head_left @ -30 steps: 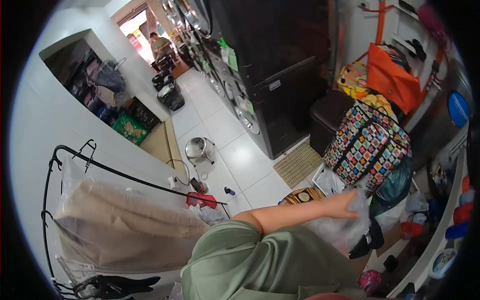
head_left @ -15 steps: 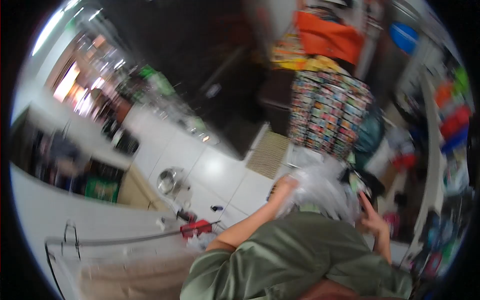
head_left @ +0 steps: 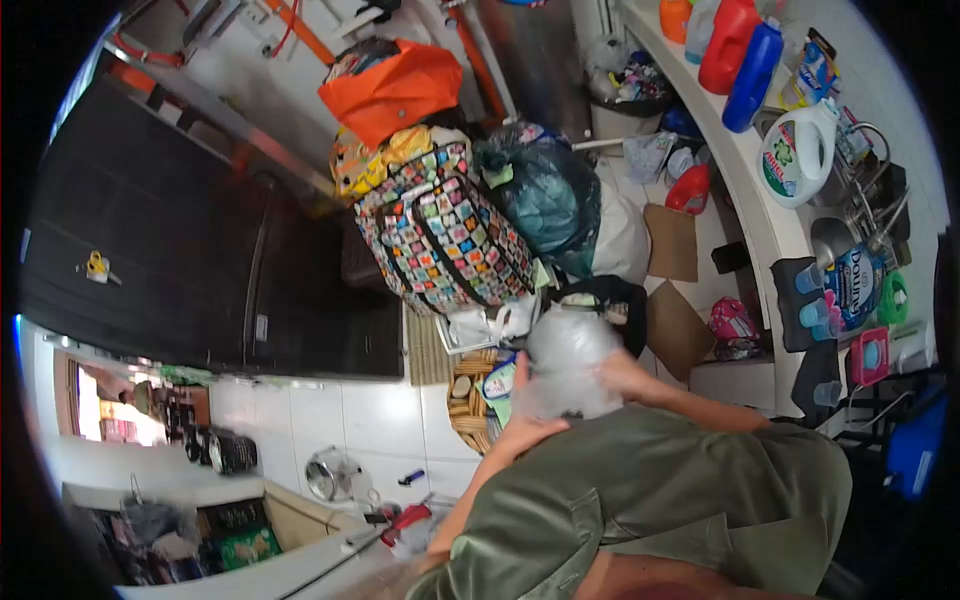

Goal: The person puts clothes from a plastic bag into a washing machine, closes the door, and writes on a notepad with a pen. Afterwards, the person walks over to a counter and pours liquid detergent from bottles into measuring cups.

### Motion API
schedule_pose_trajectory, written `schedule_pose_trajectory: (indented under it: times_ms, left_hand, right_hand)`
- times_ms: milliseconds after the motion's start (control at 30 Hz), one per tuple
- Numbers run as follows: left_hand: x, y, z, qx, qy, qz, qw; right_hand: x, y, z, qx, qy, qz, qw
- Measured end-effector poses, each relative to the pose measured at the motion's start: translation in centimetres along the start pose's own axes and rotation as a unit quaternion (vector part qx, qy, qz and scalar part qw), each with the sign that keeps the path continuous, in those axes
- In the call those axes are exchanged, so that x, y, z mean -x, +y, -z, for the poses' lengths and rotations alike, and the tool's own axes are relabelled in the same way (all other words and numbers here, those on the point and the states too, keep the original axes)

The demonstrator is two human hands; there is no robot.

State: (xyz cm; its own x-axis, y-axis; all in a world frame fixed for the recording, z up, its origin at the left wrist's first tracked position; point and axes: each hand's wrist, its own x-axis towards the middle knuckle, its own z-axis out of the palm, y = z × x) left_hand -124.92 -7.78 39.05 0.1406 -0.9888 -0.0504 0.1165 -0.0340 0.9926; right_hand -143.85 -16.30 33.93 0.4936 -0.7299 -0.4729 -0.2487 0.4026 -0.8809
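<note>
A clear, crinkled plastic bag [head_left: 572, 345] is in front of my green shirt, between my hands. My left hand [head_left: 525, 425] grips its near left side, the thumb and fingers around the plastic. On the other side my right hand [head_left: 622, 375] has its fingers closed against the bag, partly hidden by it. What the bag contains cannot be made out. Beside my left hand is a woven basket [head_left: 465, 405] with a labelled packet [head_left: 499, 385] at its edge. Just beyond the bag lies a black bag [head_left: 625, 305].
A patterned checkered bag [head_left: 450, 240], an orange bag [head_left: 390, 95] and a dark green garbage bag [head_left: 545, 205] are piled ahead. Detergent bottles [head_left: 800, 150] line the curved counter at right. Cardboard pieces [head_left: 672, 242] and a metal pot [head_left: 325, 475] lie on the tiled floor.
The view has swung rightward, so the checkered bag sits farther left and the sink counter shows. My right hand, earlier apart with a finger extended, has come onto the plastic bag.
</note>
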Motion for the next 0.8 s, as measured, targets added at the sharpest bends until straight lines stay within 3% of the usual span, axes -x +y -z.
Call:
schedule_pose_trajectory:
  times_ms: [67,100,133,167,200,233,300,333,367,433,500,533,600,633,667,733,767,800]
  left_hand:
    - [-0.8,-1.7,-1.9,-0.117,-0.051,-0.116,0.985]
    - [-1.5,-2.6,-2.2,-0.184,-0.065,-0.175,0.965]
    - [-1.1,-3.4,-1.6,-0.258,-0.07,-0.224,0.937]
    - [-0.3,-4.7,-0.4,-0.256,-0.115,-0.038,0.959]
    - [0.3,-3.1,-0.1,-0.223,-0.068,0.007,0.972]
    - [0.3,-1.3,0.0,-0.183,-0.019,0.045,0.982]
    - [0.1,-0.6,0.6,-0.016,0.183,0.021,0.983]
    - [0.1,-0.5,0.8,0.07,0.269,0.0,0.961]
    - [-0.1,-0.5,1.1,0.086,0.298,0.034,0.95]
    - [-0.8,-1.2,-0.1,0.129,0.24,0.006,0.962]
    - [0.1,1.2,-2.2,0.29,0.059,0.175,0.939]
    - [-0.7,-1.9,-1.9,0.452,0.002,0.151,0.879]
    - [1.0,3.6,-1.1,0.497,-0.05,0.117,0.859]
    - [2.4,6.1,-0.1,0.514,-0.077,0.103,0.848]
    - [3.7,5.8,1.0,0.479,-0.063,0.114,0.868]
    - [4.4,3.0,2.5,0.461,0.07,0.098,0.879]
    - [4.8,2.3,2.5,0.448,0.133,0.094,0.879]
    - [4.6,2.0,1.8,0.404,0.147,0.138,0.892]
  right_hand:
    - [-1.4,3.2,-1.3,0.1,-0.189,0.06,0.975]
    - [-3.3,7.4,-2.3,-0.025,-0.255,0.11,0.96]
    - [-3.3,7.7,-0.6,0.047,-0.277,0.05,0.958]
    - [-3.3,8.1,1.2,0.124,-0.305,-0.006,0.944]
    - [-1.2,4.3,3.1,0.073,-0.309,0.09,0.944]
    - [-0.2,1.7,4.9,-0.022,-0.37,-0.034,0.928]
    - [3.5,-3.8,5.5,-0.185,-0.288,-0.016,0.94]
    - [2.5,-2.2,5.5,-0.092,-0.263,0.071,0.958]
    - [2.3,-2.9,3.7,-0.099,-0.266,0.113,0.952]
    - [1.7,-4.4,-0.1,-0.114,-0.269,0.197,0.936]
    - [0.1,-4.2,-1.3,-0.005,-0.198,0.207,0.958]
    - [0.0,-4.6,-1.6,0.034,-0.164,0.215,0.962]
    - [1.3,-8.2,-2.9,0.038,-0.111,0.27,0.956]
    - [0.7,-8.8,-3.1,-0.003,-0.062,0.246,0.967]
    - [0.0,-9.1,-2.7,-0.042,-0.012,0.217,0.975]
    - [-1.9,-7.9,-0.8,-0.085,0.061,0.18,0.978]
    - [-2.4,-7.7,-0.5,-0.079,0.037,0.196,0.977]
    - [-2.5,-7.8,-0.8,-0.008,0.019,0.276,0.961]
